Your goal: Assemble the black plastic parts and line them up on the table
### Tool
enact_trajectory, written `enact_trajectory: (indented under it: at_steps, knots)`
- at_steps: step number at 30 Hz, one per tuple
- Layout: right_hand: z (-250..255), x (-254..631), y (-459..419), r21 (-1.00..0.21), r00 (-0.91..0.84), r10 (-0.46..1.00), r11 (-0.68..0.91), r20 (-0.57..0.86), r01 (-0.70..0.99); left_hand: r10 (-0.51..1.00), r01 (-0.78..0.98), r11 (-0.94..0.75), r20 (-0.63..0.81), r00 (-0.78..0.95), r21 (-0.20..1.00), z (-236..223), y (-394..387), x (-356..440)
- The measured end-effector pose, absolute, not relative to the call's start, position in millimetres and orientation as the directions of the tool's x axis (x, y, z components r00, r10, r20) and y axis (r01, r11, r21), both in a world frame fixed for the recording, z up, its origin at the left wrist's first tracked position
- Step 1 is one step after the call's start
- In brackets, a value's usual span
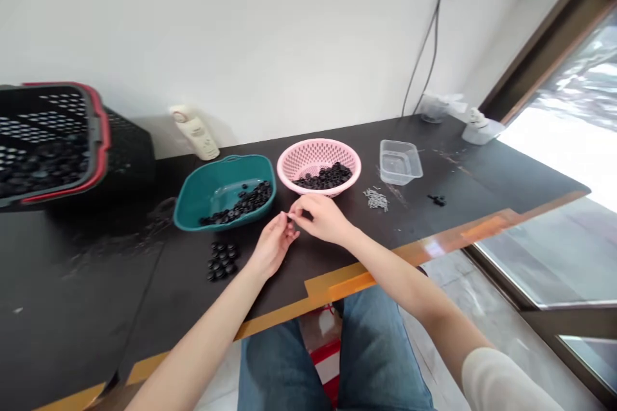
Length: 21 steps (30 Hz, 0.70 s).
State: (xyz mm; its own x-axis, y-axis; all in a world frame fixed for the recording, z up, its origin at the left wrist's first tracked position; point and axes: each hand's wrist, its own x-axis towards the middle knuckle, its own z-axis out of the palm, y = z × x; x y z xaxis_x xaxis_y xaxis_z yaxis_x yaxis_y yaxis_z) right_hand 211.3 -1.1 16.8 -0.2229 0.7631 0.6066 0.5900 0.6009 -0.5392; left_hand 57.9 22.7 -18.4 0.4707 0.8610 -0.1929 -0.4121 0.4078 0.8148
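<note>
My left hand (274, 245) and my right hand (320, 216) meet over the black table (144, 282), just in front of the two bowls. Both hands pinch at a tiny part held between the fingertips; it is too small to name. A teal basin (222, 191) with black ring-shaped parts sits behind the left hand. A pink perforated bowl (319, 166) with more black rings stands behind the right hand. A small cluster of black rings (222, 261) lies on the table left of my left hand. A little heap of thin metal pins (376, 199) lies right of the right hand.
A clear plastic tub (399, 161) stands right of the pink bowl. A black and red crate (48, 141) full of dark parts sits far left. A white bottle (195, 131) leans at the wall. One black piece (438, 200) lies at right. The orange table edge (337, 284) runs above my knees.
</note>
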Motion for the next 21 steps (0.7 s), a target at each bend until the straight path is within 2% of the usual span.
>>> enact_trajectory:
  at_steps: [7, 12, 18, 21]
  knots:
    - [23.7, 213.6, -1.0, -0.579, -0.206, 0.817, 0.537, 0.539, 0.613, 0.871, -0.425, 0.413, -0.213, 0.443, 0.805, -21.6, 31.1, 57.0]
    - [25.5, 216.1, -2.0, -0.528, -0.245, 0.793, 0.567, 0.558, 0.632, 0.883, -0.423, 0.395, -0.210, 0.420, 0.815, -19.4, 35.2, 60.2]
    - [25.7, 221.2, -0.1, -0.569, -0.182, 0.835, 0.497, 0.519, 0.656, 0.873, -0.370, 0.436, -0.287, 0.394, 0.820, -14.3, 35.1, 61.7]
    - [25.2, 222.0, 0.4, -0.577, -0.195, 0.826, 0.519, 0.530, 0.631, 0.871, -0.342, 0.445, -0.311, 0.381, 0.828, -13.2, 35.7, 62.0]
